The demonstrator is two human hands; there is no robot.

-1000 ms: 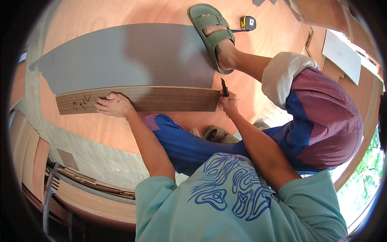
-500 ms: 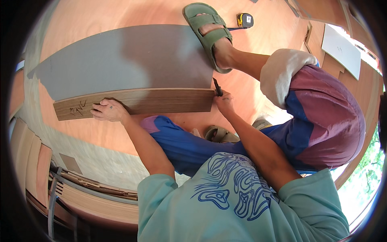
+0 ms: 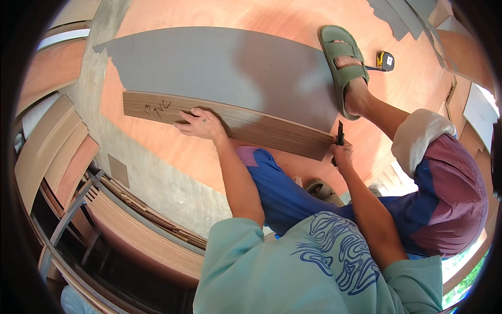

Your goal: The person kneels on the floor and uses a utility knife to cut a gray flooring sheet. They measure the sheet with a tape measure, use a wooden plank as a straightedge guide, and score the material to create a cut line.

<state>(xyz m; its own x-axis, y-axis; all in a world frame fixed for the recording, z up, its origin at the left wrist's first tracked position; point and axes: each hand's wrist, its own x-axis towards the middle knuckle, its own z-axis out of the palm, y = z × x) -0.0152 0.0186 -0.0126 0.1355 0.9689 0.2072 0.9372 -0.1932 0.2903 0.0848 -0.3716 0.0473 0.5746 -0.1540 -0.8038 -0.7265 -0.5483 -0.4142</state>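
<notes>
A long wood-grain board (image 3: pixel 251 123) with dark handwriting near its left end lies along the near edge of a large grey sheet (image 3: pixel 209 63). My left hand (image 3: pixel 203 124) rests on the board's near side, toward its left end, fingers spread over the surface. At the board's right end, my right hand (image 3: pixel 342 154) is closed around a black utility knife (image 3: pixel 340 135), its tip pointing away from me. The knife is beside the sheet's near right corner. My sandalled foot (image 3: pixel 342 68) is on the sheet's right end.
A yellow and black tape measure (image 3: pixel 385 61) lies right of the foot on the reddish plywood (image 3: pixel 157 152). Stacked boards (image 3: pixel 141 235) and a metal frame (image 3: pixel 73 214) are at the lower left. Grey offcuts (image 3: pixel 389 18) lie at the far right.
The whole view has shifted and turned, so everything appears farther right and the board slants. My left hand stays on the board and my right hand still holds the knife at its end.
</notes>
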